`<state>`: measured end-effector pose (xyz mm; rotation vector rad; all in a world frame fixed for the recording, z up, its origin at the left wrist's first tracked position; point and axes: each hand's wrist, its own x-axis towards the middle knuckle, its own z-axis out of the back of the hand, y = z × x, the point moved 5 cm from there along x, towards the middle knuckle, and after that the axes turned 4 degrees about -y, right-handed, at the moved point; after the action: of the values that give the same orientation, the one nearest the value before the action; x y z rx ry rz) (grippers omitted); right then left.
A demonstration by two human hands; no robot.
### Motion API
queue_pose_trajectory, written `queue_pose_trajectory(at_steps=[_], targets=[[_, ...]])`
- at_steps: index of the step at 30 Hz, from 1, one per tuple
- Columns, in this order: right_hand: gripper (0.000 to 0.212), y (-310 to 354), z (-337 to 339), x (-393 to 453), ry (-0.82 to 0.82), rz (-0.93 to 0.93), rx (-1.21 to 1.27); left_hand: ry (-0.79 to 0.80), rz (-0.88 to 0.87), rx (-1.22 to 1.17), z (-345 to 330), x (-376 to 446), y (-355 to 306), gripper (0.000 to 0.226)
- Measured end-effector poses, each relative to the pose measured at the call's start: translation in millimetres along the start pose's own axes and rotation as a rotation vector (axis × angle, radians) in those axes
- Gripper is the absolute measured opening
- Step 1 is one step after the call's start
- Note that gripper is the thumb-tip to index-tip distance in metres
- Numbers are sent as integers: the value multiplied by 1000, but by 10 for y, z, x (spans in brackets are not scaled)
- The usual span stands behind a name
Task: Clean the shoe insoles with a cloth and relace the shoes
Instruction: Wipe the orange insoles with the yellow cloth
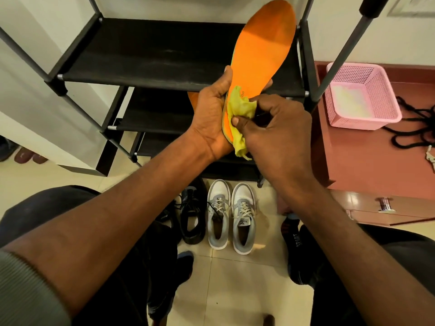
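Right hand (275, 128) perhaps hides cloth (237, 114).

Grey ribbed sleeve (28, 290), dark trousers (146, 267)

**Yellow cloth pressed to the heel of an orange insole**

The left hand (211, 114) grips an orange insole (263, 50) near its heel end, toe pointing up and away, in front of a black shoe rack (150, 55). The right hand (275, 128) pinches a crumpled yellow cloth (237, 109) against the insole's heel. Below, on the tiled floor (226, 290), stands a pair of grey-and-white sneakers (231, 215) with a black shoe (193, 215) just beside them. To the right, a pink basket (362, 95) and black laces (414, 128) lie on a reddish cabinet top (367, 161).
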<state>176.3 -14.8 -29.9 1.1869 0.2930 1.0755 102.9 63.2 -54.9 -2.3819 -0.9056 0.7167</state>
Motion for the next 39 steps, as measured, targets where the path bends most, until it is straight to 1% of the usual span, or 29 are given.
queue_pose_trajectory(at_steps=[4,6,7,9,12,14,16,17,20,21,22,24,26,27,29,32,34,37,39], targets=[[30,-99,40,170,-131,-14,-52,-25,15,46,-38,-42,56,62],[26,-138,94,237,-167,-29,-46,-24,23,71,-58,-67,72,60],[23,-146,120,247,-163,-29,-37,-18,24,80,-59,-67,67,59],[20,-115,147,210,-99,-6,-8,-19,25,97,-60,-75,33,56],[24,-53,90,63,71,-14,98,-77,22,112,-28,-91,-30,55],[25,-33,26,-52,127,-8,110,-111,-1,120,26,-73,-58,55],[27,-11,1,-95,97,52,34,-102,-4,106,33,-76,-49,53],[28,-19,15,-67,54,67,3,-82,-1,96,11,-86,-24,54],[29,-77,114,124,-87,51,-67,-39,16,130,-97,-147,112,60],[29,-85,123,159,-108,38,-69,-41,19,136,-113,-146,145,60],[29,-80,101,154,-104,28,-58,-43,16,136,-120,-141,150,58],[26,3,24,38,-42,32,5,-50,4,134,-82,-111,74,55],[21,84,-17,-120,12,67,90,-74,-10,125,-17,-87,-30,51],[24,105,-14,-161,10,85,106,-97,-13,121,13,-91,-57,50],[31,31,26,-119,-50,75,79,-106,11,108,5,-118,10,51],[29,-75,28,14,-116,12,31,-60,41,96,-58,-153,142,58],[27,-42,-38,-17,-73,-4,97,-31,34,60,-66,-154,96,65],[23,40,-75,-172,7,29,156,-43,30,-20,-22,-148,-63,66],[25,-6,-26,-169,-4,74,124,-66,37,-9,-4,-176,-62,65]])
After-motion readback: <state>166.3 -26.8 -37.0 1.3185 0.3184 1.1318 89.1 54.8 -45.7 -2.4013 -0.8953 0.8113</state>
